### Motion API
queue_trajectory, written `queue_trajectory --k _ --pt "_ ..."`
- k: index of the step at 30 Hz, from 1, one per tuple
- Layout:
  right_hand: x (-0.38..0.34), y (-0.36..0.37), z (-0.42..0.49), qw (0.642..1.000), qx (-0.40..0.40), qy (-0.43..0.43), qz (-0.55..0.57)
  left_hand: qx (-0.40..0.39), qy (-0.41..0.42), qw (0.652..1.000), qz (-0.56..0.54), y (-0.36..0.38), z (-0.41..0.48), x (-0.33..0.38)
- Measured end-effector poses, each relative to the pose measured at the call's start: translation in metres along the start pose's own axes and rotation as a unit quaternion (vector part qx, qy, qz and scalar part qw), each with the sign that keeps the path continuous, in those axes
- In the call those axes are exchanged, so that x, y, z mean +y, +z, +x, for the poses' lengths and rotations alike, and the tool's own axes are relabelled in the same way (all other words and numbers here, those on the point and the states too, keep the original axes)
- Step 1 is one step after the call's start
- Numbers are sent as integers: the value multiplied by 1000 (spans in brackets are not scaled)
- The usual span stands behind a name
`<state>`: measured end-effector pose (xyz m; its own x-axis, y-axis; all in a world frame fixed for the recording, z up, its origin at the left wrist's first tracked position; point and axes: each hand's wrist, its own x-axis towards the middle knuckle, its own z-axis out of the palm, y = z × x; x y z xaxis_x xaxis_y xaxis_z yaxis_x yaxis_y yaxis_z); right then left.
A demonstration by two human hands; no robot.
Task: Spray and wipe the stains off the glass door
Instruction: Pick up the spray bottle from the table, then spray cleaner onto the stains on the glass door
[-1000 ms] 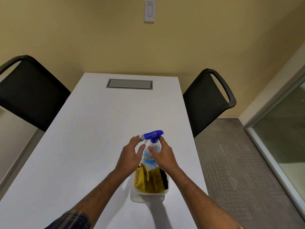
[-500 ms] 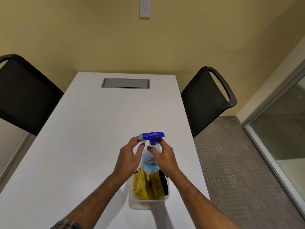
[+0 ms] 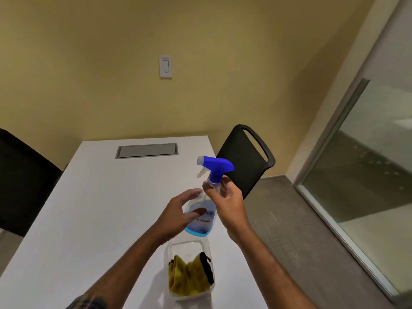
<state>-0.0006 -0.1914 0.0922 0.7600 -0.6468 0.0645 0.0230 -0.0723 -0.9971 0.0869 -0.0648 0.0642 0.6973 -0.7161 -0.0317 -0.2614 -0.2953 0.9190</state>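
A clear spray bottle (image 3: pixel 201 219) with a blue trigger head hangs in the air above the white table (image 3: pixel 100 208). My right hand (image 3: pixel 227 204) grips its neck just under the head. My left hand (image 3: pixel 178 212) has its fingers spread against the bottle's left side, touching the label. Below them a clear plastic tub (image 3: pixel 189 248) stands on the table with a yellow cloth (image 3: pixel 187 277) with black trim folded inside. The glass door (image 3: pixel 367 175) with its metal frame fills the right side.
A black chair (image 3: pixel 245 161) stands between the table's right edge and the door, another black chair (image 3: pixel 22 186) at the left. A grey cable hatch (image 3: pixel 147 150) is set into the table's far end. Grey carpet (image 3: pixel 289 230) lies right of the table.
The bottle has been lifted out of the tub and now hangs above it, tilted. My right hand holds its neck. The view has tipped up and turned toward the door.
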Motion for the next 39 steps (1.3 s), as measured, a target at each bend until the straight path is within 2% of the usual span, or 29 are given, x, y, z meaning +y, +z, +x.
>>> queue_trajectory --k 5,9,13,20,27,32,39 --pt "-48 -39 -25 998 53 -23 11 -116 56 992 -11 19 4 54" --pt "-77 -85 -48 994 106 -24 26 -174 94 980 -15 55 5 91" --pt "-103 -149 -72 993 115 -11 24 -240 123 962 -38 98 -2 132" --pt "-138 -279 -133 991 103 -60 63 -394 142 907 -39 202 -28 211" --pt "-156 -423 -207 987 72 -99 104 -506 158 847 -42 336 -64 290" --pt "-164 -523 -255 986 96 -109 88 -558 163 813 -20 428 -92 348" --pt "-170 -630 -324 973 169 -115 107 -623 191 759 8 542 -129 408"
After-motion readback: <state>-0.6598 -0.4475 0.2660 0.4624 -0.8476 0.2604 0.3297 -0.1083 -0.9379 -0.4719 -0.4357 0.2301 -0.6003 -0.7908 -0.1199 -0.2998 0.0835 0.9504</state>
